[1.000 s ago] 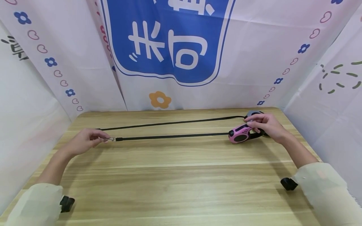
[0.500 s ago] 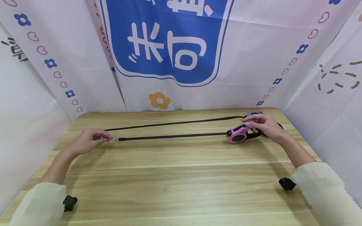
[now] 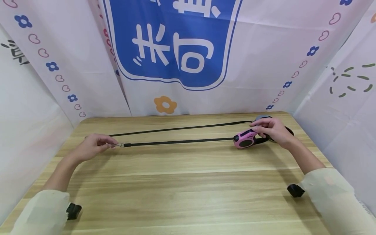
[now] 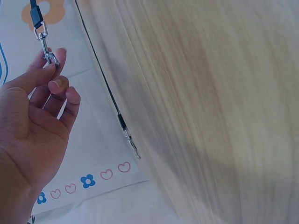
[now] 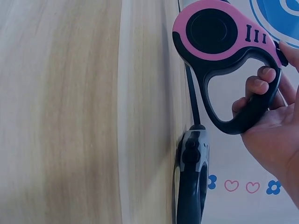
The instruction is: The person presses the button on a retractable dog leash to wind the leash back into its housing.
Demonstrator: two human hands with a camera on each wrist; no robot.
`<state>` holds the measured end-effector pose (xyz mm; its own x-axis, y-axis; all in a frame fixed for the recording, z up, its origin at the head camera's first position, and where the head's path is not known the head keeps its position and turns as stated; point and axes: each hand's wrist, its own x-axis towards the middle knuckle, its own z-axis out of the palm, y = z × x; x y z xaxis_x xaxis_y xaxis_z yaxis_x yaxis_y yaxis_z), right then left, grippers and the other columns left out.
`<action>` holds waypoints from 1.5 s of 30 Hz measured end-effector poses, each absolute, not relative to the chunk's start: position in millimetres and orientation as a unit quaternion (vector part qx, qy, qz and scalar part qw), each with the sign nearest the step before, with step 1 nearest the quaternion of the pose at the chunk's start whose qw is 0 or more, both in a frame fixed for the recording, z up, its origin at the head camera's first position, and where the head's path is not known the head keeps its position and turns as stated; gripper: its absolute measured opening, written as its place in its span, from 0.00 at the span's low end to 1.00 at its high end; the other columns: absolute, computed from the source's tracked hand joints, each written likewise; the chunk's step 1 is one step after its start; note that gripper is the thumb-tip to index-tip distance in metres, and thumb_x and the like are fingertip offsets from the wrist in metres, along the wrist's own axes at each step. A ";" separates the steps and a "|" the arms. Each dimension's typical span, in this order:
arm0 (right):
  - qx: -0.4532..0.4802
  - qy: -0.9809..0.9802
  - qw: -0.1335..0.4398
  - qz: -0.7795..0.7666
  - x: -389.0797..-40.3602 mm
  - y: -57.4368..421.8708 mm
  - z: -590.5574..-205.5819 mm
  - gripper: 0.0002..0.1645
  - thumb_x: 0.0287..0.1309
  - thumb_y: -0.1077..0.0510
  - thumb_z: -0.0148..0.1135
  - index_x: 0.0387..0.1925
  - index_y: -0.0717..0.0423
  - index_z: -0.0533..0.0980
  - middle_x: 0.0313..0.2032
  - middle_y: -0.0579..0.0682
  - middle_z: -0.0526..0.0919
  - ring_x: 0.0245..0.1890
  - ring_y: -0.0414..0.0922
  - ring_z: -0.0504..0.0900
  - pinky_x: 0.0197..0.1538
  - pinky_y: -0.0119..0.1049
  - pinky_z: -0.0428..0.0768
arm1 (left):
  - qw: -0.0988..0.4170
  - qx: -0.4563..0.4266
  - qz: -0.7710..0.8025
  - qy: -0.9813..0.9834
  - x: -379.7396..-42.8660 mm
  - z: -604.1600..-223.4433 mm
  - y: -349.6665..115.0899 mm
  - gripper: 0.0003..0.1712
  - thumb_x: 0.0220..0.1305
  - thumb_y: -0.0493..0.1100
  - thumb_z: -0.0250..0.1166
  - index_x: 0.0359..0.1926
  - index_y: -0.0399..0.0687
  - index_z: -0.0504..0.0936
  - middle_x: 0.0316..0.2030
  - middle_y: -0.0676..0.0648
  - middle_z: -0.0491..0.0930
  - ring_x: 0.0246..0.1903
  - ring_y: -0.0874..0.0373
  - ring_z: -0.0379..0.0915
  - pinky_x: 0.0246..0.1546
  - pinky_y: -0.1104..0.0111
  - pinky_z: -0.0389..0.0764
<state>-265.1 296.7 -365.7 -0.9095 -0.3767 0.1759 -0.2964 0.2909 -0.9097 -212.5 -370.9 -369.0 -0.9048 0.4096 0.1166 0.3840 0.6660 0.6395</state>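
Observation:
A black strap point(image 3: 176, 142) stretches nearly straight across the head view between my two hands. At its left end, my left hand point(image 3: 93, 147) pinches the silver snap hook point(image 4: 45, 46) between thumb and fingertips. My right hand point(image 3: 274, 132) grips the black loop handle of a pink-and-black retractable dog leash point(image 3: 244, 139), its fingers passing through the loop. The thumb lies near the button at the top of the handle in the right wrist view. Strap and pink case are held up over the table, the case tilted.
Behind lies a second, grey-and-black retractable leash point(image 5: 194, 149), partly hidden by my right hand in the head view. Its strap point(image 3: 176, 129) runs left along the wooden table point(image 3: 182, 195) to a metal hook point(image 4: 131, 142). Printed cloth walls point(image 3: 141, 98) enclose the back and sides.
My left hand has shifted slightly right and my right hand slightly left, bringing the hook and pink case a little closer. Both grips stay the same.

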 end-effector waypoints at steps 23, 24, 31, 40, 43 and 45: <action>-0.226 0.791 0.044 -0.567 -267.5 286.6 -368.3 0.13 0.72 0.67 0.60 0.52 0.72 0.80 0.22 0.46 0.79 0.22 0.40 0.72 0.30 0.34 0.72 | 0.011 0.242 0.340 0.909 -214.4 -369.4 -357.5 0.12 0.66 0.22 0.61 0.47 0.29 0.86 0.40 0.34 0.87 0.37 0.63 0.83 0.36 0.69 0.85; -0.228 0.791 0.044 -0.567 -267.4 286.1 -368.2 0.13 0.72 0.67 0.59 0.52 0.72 0.80 0.22 0.46 0.79 0.22 0.40 0.72 0.30 0.34 0.72 | 0.011 0.242 0.341 0.908 -214.1 -369.5 -357.1 0.12 0.66 0.22 0.61 0.47 0.29 0.86 0.40 0.34 0.87 0.37 0.62 0.83 0.36 0.68 0.85; -0.228 0.791 0.040 -0.566 -265.6 281.8 -364.9 0.11 0.71 0.67 0.60 0.50 0.65 0.84 0.22 0.46 0.78 0.22 0.41 0.72 0.31 0.34 0.73 | 0.016 0.239 0.341 0.909 -213.8 -370.6 -355.3 0.12 0.66 0.22 0.61 0.47 0.30 0.86 0.41 0.36 0.88 0.38 0.61 0.84 0.37 0.70 0.84; -0.235 0.780 0.041 -0.578 -266.5 280.1 -363.2 0.12 0.71 0.68 0.60 0.49 0.60 0.85 0.23 0.47 0.79 0.23 0.42 0.72 0.30 0.36 0.73 | 0.014 0.253 0.351 0.901 -218.0 -369.2 -350.6 0.12 0.67 0.23 0.60 0.48 0.29 0.86 0.39 0.36 0.88 0.36 0.60 0.83 0.35 0.66 0.85; -0.237 0.781 0.041 -0.576 -267.3 279.2 -363.1 0.11 0.71 0.68 0.60 0.49 0.61 0.85 0.22 0.48 0.79 0.22 0.42 0.72 0.30 0.35 0.73 | 0.012 0.261 0.353 0.898 -219.5 -370.2 -349.3 0.12 0.67 0.22 0.60 0.47 0.29 0.86 0.38 0.36 0.88 0.36 0.61 0.83 0.34 0.67 0.85; -0.238 0.782 0.039 -0.574 -267.8 278.6 -363.2 0.11 0.71 0.68 0.60 0.49 0.61 0.85 0.22 0.49 0.79 0.22 0.42 0.72 0.30 0.35 0.73 | 0.012 0.262 0.354 0.898 -220.1 -370.9 -348.7 0.11 0.67 0.22 0.60 0.46 0.28 0.86 0.38 0.35 0.88 0.36 0.61 0.83 0.34 0.68 0.85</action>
